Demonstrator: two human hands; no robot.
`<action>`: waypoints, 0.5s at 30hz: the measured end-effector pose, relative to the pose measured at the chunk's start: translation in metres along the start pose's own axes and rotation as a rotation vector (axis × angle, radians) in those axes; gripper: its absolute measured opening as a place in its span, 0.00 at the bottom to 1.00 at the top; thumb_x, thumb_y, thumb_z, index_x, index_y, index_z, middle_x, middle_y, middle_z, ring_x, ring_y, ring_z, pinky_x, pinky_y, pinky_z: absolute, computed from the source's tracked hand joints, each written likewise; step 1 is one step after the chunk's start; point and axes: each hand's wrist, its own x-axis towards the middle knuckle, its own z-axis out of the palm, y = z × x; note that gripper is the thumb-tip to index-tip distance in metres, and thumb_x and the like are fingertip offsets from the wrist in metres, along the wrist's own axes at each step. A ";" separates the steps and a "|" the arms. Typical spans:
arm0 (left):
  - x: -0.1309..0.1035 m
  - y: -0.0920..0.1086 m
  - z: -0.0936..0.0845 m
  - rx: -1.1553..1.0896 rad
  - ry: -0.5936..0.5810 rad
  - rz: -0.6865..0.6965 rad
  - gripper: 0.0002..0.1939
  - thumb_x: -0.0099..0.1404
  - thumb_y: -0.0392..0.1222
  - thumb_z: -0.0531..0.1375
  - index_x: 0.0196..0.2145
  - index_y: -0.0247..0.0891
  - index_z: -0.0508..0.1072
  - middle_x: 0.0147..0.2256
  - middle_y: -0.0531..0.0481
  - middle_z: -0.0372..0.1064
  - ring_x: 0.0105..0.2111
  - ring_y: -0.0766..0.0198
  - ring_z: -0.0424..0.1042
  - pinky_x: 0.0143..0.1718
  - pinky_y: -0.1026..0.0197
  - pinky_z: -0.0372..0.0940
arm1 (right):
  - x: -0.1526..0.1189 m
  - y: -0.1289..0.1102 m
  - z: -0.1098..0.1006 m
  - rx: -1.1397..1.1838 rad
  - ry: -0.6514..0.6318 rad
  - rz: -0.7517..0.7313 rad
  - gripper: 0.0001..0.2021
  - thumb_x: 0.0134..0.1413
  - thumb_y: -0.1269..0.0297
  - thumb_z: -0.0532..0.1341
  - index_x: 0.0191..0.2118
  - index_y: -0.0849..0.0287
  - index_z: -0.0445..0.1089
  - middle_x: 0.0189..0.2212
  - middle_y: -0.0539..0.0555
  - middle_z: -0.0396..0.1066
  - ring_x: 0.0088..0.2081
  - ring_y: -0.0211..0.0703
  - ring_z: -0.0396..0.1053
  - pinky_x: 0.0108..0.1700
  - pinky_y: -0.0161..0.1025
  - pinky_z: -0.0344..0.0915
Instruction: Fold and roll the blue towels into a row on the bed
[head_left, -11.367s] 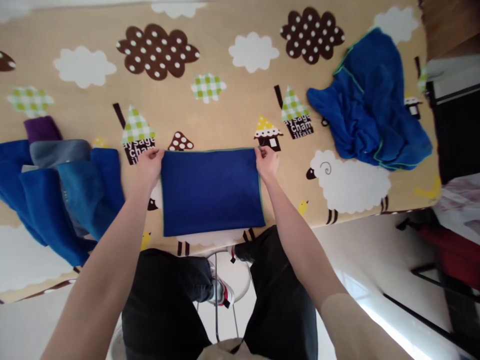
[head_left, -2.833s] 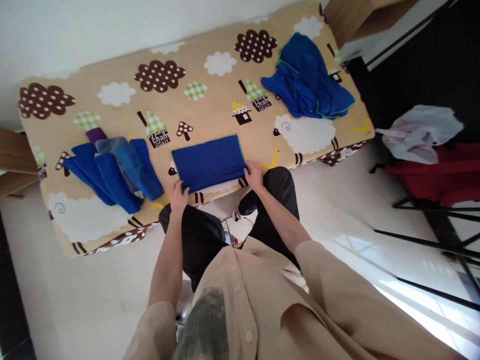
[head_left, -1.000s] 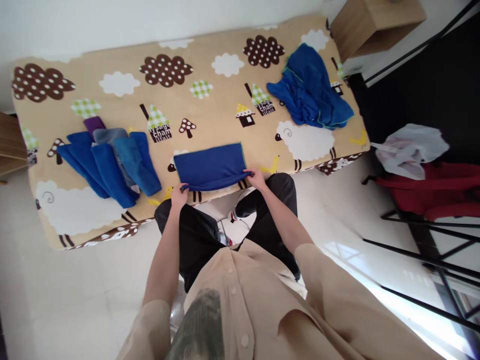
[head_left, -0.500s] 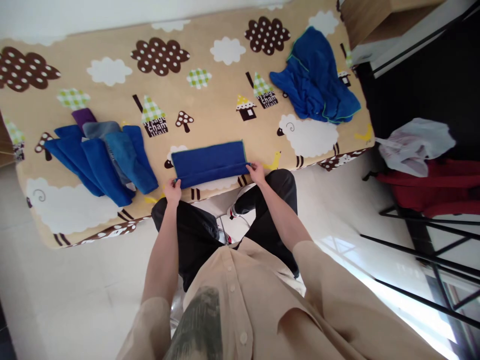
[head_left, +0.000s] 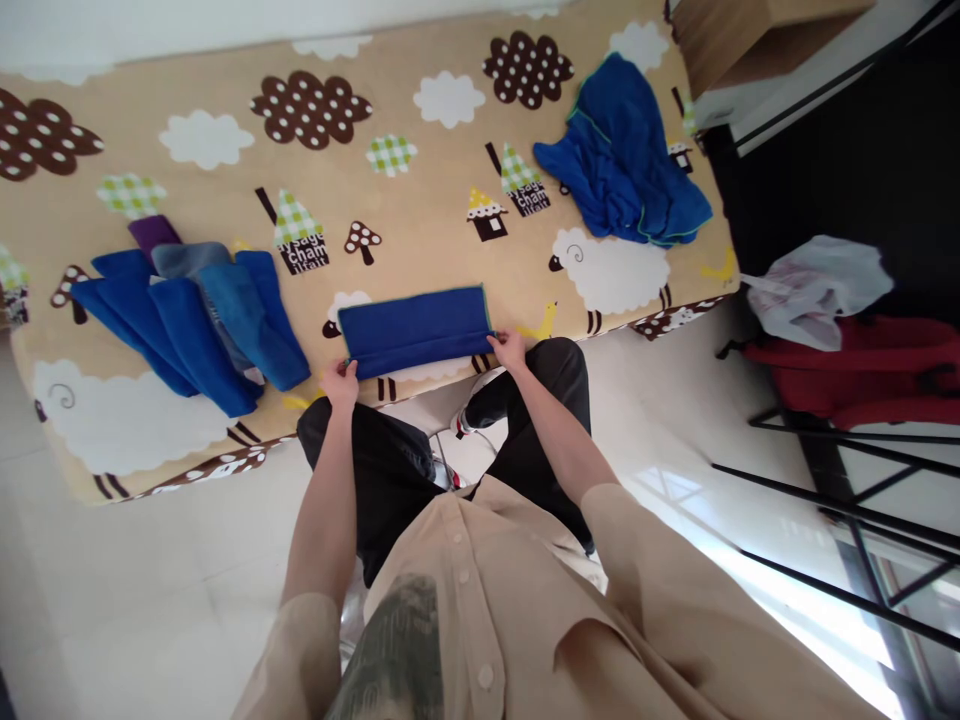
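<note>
Looking down from the head view, I hold a folded blue cloth (head_left: 416, 318) flat at the near edge of the surface (head_left: 427, 225), roughly midway along it. My left hand (head_left: 341, 382) is pinched narrow, thumb and fingers on the cloth's left near corner. My right hand (head_left: 508, 350) pinches the right near corner the same way. Along the near side, a strip of the cloth is turned up over the rest, while the far part lies smooth.

To the left, near my left hand but apart from it, rolled blue cloths (head_left: 199, 345) lie bunched together, with a purple cloth (head_left: 154, 232) showing at their far end. At the far right lies a crumpled blue cloth (head_left: 630, 150) with a green edge. Off the surface, farther right, a white plastic bag (head_left: 821, 290) sits against something red (head_left: 862, 380).
</note>
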 end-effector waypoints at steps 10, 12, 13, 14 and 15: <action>0.006 0.000 0.003 0.051 -0.019 -0.012 0.15 0.63 0.42 0.60 0.44 0.30 0.76 0.40 0.37 0.77 0.43 0.49 0.76 0.54 0.48 0.67 | -0.013 -0.026 -0.002 -0.274 -0.032 0.082 0.13 0.61 0.62 0.61 0.48 0.61 0.75 0.45 0.66 0.77 0.52 0.60 0.74 0.59 0.54 0.66; 0.003 0.002 0.001 0.059 -0.034 0.018 0.15 0.63 0.42 0.60 0.45 0.30 0.76 0.40 0.38 0.76 0.43 0.50 0.76 0.55 0.48 0.67 | -0.018 -0.029 -0.005 -0.299 -0.032 0.024 0.13 0.61 0.64 0.60 0.50 0.60 0.74 0.46 0.65 0.76 0.53 0.59 0.73 0.61 0.54 0.65; -0.001 0.004 0.000 0.064 -0.032 0.046 0.16 0.64 0.41 0.60 0.47 0.31 0.75 0.41 0.38 0.76 0.43 0.50 0.76 0.55 0.48 0.66 | -0.020 -0.030 -0.008 -0.309 -0.023 -0.031 0.15 0.61 0.66 0.59 0.52 0.60 0.72 0.48 0.64 0.75 0.55 0.58 0.71 0.62 0.54 0.64; -0.006 0.006 -0.002 0.074 -0.018 0.088 0.18 0.64 0.41 0.60 0.49 0.31 0.74 0.43 0.37 0.75 0.45 0.50 0.75 0.57 0.48 0.65 | -0.024 -0.031 -0.012 -0.320 -0.010 -0.093 0.16 0.61 0.67 0.59 0.54 0.60 0.71 0.50 0.64 0.74 0.57 0.58 0.69 0.63 0.55 0.63; -0.013 0.008 -0.004 0.089 0.001 0.146 0.20 0.64 0.41 0.59 0.52 0.31 0.73 0.47 0.36 0.74 0.48 0.50 0.74 0.58 0.49 0.64 | -0.027 -0.032 -0.016 -0.333 0.003 -0.154 0.19 0.60 0.69 0.58 0.57 0.61 0.69 0.54 0.65 0.71 0.59 0.58 0.67 0.64 0.56 0.61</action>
